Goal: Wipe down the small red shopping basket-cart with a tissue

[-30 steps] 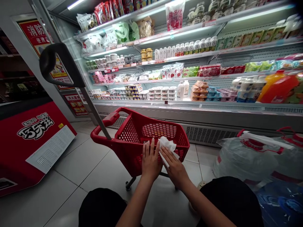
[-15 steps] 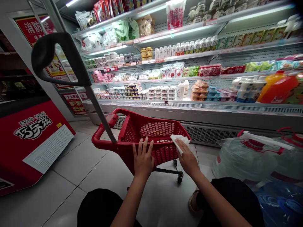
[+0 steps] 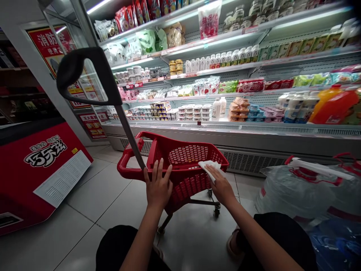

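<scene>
A red plastic shopping basket cart (image 3: pixel 180 184) on wheels stands on the tiled floor in front of me, with a tall grey pole and a black handle (image 3: pixel 108 75) at its left end. My left hand (image 3: pixel 158 185) rests against the cart's near side below the rim, its fingers spread and holding nothing. At the cart's right end, my right hand (image 3: pixel 221 184) presses a white cloth (image 3: pixel 210 165) onto the rim, the cloth lying under its fingers.
Behind the cart runs a refrigerated shelf (image 3: pixel 254 133) with dairy goods and drinks. A red freezer (image 3: pixel 17 184) stands at the left. Large water jugs (image 3: pixel 296 192) are at the right, close to my knee.
My left hand has shifted left along the cart's side, nearer the pole. My right hand and the cloth have slid slightly left on the rim. The cart's handle end appears farther right.
</scene>
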A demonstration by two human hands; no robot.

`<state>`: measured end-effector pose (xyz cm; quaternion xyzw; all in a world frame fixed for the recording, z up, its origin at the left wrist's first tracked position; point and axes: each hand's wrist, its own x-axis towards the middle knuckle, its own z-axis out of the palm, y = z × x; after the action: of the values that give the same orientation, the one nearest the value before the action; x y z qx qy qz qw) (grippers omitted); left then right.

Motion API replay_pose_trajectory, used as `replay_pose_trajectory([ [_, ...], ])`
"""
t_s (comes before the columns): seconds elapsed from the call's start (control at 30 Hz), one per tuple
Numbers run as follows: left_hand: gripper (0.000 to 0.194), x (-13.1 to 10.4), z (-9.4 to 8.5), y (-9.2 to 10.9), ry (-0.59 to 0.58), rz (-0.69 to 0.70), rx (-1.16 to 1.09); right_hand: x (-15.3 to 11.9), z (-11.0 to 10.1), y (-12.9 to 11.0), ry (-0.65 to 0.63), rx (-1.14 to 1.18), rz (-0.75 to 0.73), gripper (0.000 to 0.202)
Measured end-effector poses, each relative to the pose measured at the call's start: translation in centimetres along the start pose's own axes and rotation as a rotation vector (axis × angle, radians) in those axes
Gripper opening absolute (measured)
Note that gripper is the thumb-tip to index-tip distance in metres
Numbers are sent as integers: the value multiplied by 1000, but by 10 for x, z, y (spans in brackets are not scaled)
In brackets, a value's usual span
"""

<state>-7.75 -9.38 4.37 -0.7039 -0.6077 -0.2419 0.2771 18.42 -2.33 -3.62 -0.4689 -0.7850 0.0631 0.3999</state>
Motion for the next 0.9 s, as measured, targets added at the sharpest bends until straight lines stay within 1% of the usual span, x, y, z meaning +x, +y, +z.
replay_pose_trajectory([
  [0.07, 50, 1, -3, 0, 5, -20, 0, 1, -1, 5, 15, -5, 68, 52],
  [0.13, 50, 2, -2, 5, 4, -35, -23, 4, 4, -5, 17, 12, 76, 51],
  [0.2, 54, 2, 1, 12, 4, -43, -51, 8, 13, -28, 8, 61, 21, 51],
  [0.3, 63, 1, 0, 21, -17, -23, -70, 15, 28, -76, -22, 185, -120, 52],
  [0.37, 66, 0, -5, 24, -34, 13, -86, 19, 33, -106, -32, 280, -195, 53],
  [0.43, 69, 1, -14, 22, -34, 48, -104, 22, 34, -126, -38, 358, -243, 54],
  [0.5, 72, 2, -24, 17, -22, 80, -99, 23, 30, -132, -44, 392, -275, 53],
  [0.57, 75, 1, -32, 11, -11, 96, -69, 23, 24, -130, -41, 383, -288, 51],
  [0.63, 78, -1, -34, 7, -18, 93, -51, 24, 20, -127, -16, 350, -266, 50],
  [0.73, 79, -6, -29, 9, -40, 82, -104, 27, 17, -132, -9, 332, -247, 51],
  [0.83, 79, -10, -23, 14, -26, 70, -195, 32, 20, -144, -44, 383, -292, 53],
  [0.9, 79, -11, -21, 14, -6, 52, -226, 35, 22, -147, -50, 393, -318, 53],
])
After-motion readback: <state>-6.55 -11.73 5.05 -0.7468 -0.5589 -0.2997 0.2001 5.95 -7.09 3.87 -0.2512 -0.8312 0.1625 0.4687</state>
